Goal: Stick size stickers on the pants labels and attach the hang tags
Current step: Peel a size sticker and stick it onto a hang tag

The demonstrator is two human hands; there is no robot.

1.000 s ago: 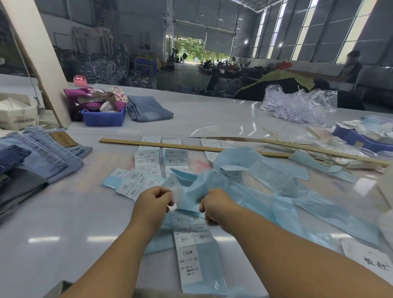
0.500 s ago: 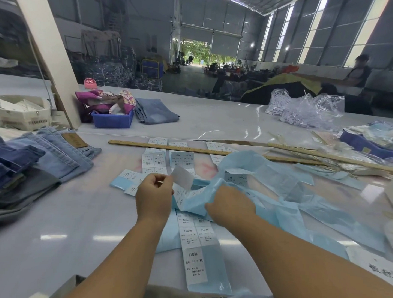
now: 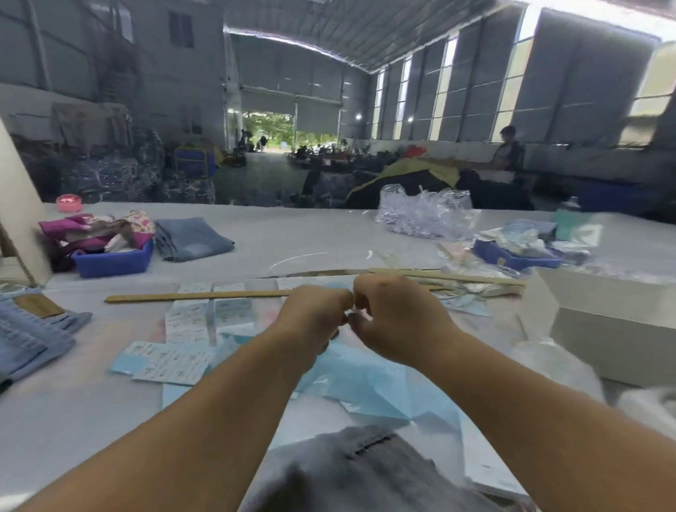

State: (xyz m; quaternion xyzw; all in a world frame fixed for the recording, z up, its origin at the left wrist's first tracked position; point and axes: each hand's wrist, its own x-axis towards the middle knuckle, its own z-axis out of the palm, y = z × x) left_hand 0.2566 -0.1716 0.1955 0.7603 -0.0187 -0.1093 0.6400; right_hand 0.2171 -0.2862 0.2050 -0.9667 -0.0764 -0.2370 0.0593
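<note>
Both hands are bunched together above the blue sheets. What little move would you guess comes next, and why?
Probably bringing the fingertips down to the grey pants at the near edge. The left hand and right hand meet fingertip to fingertip, raised above the blue backing sheets; what they pinch is too blurred to tell.

Bare to the skin: left hand [image 3: 313, 312] and right hand [image 3: 395, 319], both just nearer than the wooden ruler [image 3: 197, 295]. Nothing but uncovered skin on the left forearm [image 3: 192, 423] and right forearm [image 3: 552, 428], from the picture's lower edge up to the wrists below the ruler. One small reddish spot on the right hand's back, close under the ruler. Finer detail lost to blur.
</note>
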